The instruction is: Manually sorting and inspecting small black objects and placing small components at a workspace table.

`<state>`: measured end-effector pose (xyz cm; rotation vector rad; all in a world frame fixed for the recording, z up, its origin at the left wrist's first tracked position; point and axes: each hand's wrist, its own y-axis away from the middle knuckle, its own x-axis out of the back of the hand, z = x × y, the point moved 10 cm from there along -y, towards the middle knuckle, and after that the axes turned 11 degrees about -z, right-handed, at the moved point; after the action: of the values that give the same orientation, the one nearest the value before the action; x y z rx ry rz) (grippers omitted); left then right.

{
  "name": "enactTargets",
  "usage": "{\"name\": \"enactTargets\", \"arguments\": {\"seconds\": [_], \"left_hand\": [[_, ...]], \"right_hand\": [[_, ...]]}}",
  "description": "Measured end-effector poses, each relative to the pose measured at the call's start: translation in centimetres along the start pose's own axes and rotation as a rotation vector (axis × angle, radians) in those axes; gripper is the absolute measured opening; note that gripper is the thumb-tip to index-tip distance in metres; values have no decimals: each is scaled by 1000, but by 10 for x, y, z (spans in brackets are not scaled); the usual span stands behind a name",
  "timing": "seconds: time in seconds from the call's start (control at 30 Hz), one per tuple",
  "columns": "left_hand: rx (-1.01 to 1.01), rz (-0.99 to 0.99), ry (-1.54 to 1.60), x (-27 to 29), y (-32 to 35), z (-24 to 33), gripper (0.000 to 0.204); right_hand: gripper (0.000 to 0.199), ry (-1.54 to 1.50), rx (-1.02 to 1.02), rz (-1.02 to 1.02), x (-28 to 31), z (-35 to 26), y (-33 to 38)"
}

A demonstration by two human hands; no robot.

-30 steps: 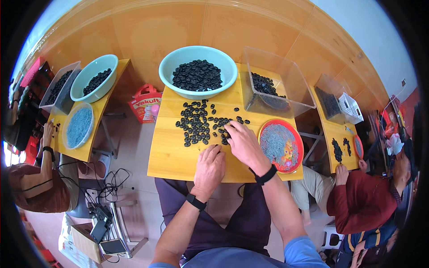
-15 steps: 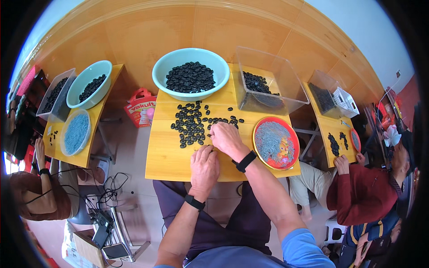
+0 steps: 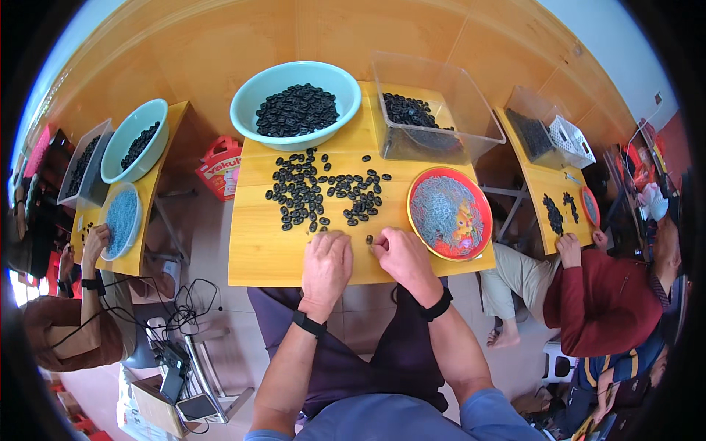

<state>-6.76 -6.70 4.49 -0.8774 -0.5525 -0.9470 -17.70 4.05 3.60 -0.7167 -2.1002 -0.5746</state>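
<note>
Resting near the front edge of the yellow table [image 3: 257,257], the left hand [image 3: 326,266] is laid knuckles-up with its fingers curled under; whether anything is pinched beneath cannot be told. The right hand [image 3: 403,259] has been drawn back from the middle of the table to its front edge over the last second, fingers loosely bent, with one dark bead [image 3: 369,239] lying just off its fingertips. That withdrawal suggests a single piece has been pulled out of the scatter for handling.

Behind the hands, a loose scatter of dark beads [image 3: 316,195] is spread across the table's middle, several dozen at a guess, too many and too small to be counted exactly. One teal bowl [image 3: 250,110] heaped with beads is set at the table's back edge, one clear tub [image 3: 471,110] partly filled at its back right corner, and one red-rimmed plate [image 3: 482,220] of pale thread-like material at its right side.
</note>
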Motion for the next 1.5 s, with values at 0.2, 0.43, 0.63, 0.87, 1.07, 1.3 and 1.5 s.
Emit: {"name": "enactTargets", "arguments": {"seconds": [0.2, 0.43, 0.63, 0.87, 1.07, 1.3, 1.5], "left_hand": [[14, 100, -88, 9, 0, 2, 13], [-76, -211, -196, -11, -11, 28, 34], [-76, -260, -215, -16, -10, 27, 36], [-53, -184, -40, -7, -12, 22, 19], [-32, -146, 17, -6, -10, 14, 13], [-21, -104, 1, -2, -13, 15, 13], [-28, -94, -14, 0, -11, 14, 14]], "right_hand": [[8, -34, 114, 146, -3, 3, 33], [7, -97, 163, 174, 1, 10, 58], [7, -133, 208, 163, 5, 11, 72], [8, -141, 73, 412, 82, 61, 97], [5, 3, -143, 510, 135, 128, 92], [7, -18, -55, 269, 114, 116, 63], [6, -33, -34, 176, 90, 96, 40]]}}
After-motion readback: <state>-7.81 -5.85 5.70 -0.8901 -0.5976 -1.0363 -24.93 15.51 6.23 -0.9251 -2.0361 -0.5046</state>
